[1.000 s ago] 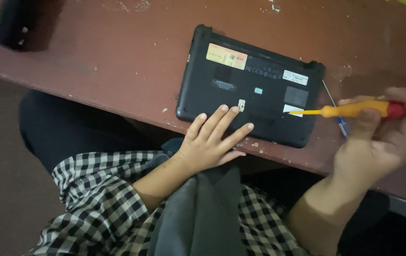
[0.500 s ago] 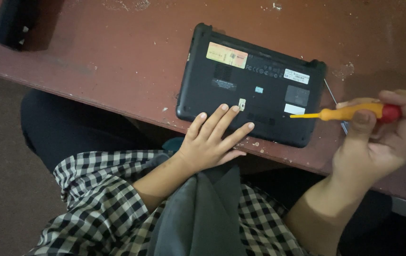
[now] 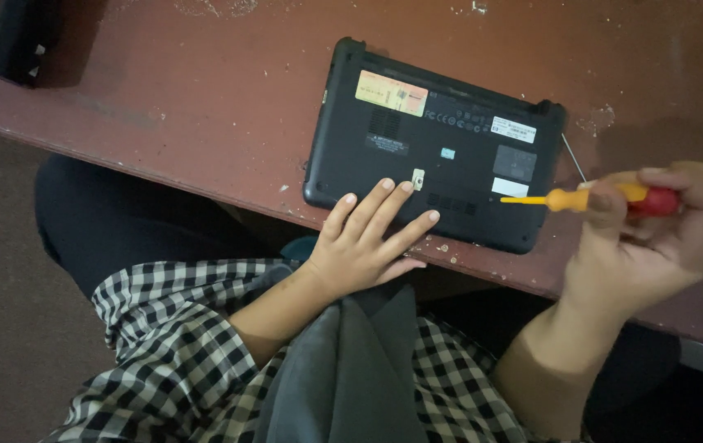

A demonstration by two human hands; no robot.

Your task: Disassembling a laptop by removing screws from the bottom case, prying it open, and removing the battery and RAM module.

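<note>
- Two hands in view, one laptop between them: small black unit, flipped base-up, lying near the front edge of the worn reddish-brown table.
- Left hand: flat and spread, fingers resting on the laptop's near edge, palm hanging off the table edge. Holds nothing, just presses down.
- Right hand: closed around a screwdriver, red grip, yellow-orange shaft. Tip points left, over the base's right near corner beside the white sticker; can't tell if it touches.
- Handling, my read: the laptop is stiff and moderately heavy, with a smooth plastic shell that would likely slide on the tabletop unless pinned. Best hold is a flat palm on the base or a grip on both long edges; avoid the vents and sticker patches.
- Screwdriver: light, rigid, thin tip that would slip easily off a small screw head. Grip sits on the red handle, index finger forward on the shaft.
- Other items: a dark rectangular block at the far left of the table, and a thin metal rod just right of the laptop.
</note>
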